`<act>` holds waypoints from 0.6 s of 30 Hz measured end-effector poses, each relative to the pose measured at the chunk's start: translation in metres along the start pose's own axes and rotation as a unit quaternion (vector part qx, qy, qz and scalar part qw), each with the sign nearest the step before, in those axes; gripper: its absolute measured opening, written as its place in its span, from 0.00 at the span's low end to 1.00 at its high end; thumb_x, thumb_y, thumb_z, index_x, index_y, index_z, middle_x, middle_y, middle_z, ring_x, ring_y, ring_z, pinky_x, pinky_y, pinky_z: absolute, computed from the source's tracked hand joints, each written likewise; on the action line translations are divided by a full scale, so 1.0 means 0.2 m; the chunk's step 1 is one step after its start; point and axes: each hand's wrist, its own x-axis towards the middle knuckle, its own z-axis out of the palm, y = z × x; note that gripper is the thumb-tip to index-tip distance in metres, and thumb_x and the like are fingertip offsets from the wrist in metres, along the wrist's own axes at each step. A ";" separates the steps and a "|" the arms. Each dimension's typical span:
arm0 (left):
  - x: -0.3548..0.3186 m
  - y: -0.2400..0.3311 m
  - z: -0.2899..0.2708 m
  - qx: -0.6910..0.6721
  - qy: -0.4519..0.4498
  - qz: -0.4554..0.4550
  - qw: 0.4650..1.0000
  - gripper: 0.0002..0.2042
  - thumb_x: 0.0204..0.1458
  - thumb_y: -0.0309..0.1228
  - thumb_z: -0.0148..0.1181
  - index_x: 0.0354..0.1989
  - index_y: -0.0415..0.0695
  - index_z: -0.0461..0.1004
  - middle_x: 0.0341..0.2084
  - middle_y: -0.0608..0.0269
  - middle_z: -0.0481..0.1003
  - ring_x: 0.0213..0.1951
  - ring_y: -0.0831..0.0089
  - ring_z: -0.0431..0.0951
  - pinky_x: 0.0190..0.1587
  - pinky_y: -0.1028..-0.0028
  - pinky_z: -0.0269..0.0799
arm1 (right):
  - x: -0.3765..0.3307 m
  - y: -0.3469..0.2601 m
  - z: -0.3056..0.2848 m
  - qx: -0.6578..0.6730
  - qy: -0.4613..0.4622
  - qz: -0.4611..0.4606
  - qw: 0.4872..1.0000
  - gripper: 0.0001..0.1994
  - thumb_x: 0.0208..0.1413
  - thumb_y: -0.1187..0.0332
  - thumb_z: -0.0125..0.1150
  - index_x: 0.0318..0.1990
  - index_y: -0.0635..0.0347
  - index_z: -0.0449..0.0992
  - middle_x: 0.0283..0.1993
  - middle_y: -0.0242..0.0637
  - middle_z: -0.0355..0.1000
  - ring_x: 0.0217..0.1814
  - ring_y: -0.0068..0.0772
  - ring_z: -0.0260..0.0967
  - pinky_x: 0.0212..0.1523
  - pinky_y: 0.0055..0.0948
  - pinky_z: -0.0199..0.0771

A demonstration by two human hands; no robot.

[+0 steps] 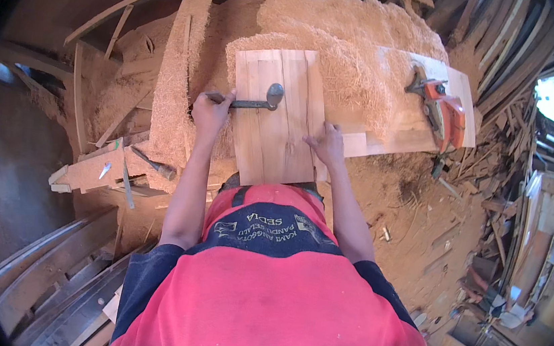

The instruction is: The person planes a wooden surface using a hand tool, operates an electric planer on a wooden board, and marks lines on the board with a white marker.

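Note:
A flat, light-brown wooden board [270, 145] made of several joined strips lies in front of my body, its near end close to my waist. My left hand [210, 113] is at the board's left edge, closed on the handle of a dark hammer [250, 104]. The hammer lies across the board's upper half, its rounded head near the middle. My right hand [327, 144] grips the board's right edge, with the thumb on the top face and the other fingers partly hidden.
Wood shavings [346, 31] heap up behind the board. An orange and black power tool [444, 113] rests on a pale sheet [388, 144] at the right. Toward the left, a dark-handled tool [156, 164] lies on scrap wood. Timber pieces [507, 35] lean at the far right.

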 end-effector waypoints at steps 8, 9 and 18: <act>0.03 0.00 -0.07 0.062 0.047 0.027 0.997 0.24 0.48 0.53 0.71 0.20 0.40 0.81 0.18 0.56 0.80 0.25 0.61 0.82 0.34 0.66 0.76 | 0.06 -0.17 0.04 0.021 0.030 -0.003 0.999 0.36 0.42 0.56 0.80 0.54 0.71 0.71 0.55 0.64 0.69 0.58 0.63 0.69 0.57 0.50 0.72; 0.04 -0.02 -0.06 0.093 0.066 0.034 0.993 0.25 0.49 0.54 0.70 0.20 0.40 0.81 0.17 0.56 0.80 0.25 0.62 0.82 0.34 0.66 0.76 | 0.05 -0.19 0.05 0.022 0.035 0.008 0.999 0.37 0.42 0.55 0.80 0.55 0.71 0.71 0.55 0.63 0.69 0.58 0.63 0.68 0.57 0.49 0.72; -0.03 0.03 -0.03 0.029 0.028 -0.006 0.999 0.25 0.49 0.55 0.69 0.25 0.41 0.83 0.22 0.55 0.82 0.29 0.59 0.84 0.38 0.63 0.77 | 0.12 -0.14 0.03 0.048 0.026 0.023 0.998 0.42 0.39 0.54 0.82 0.58 0.74 0.71 0.56 0.64 0.69 0.61 0.60 0.67 0.61 0.46 0.70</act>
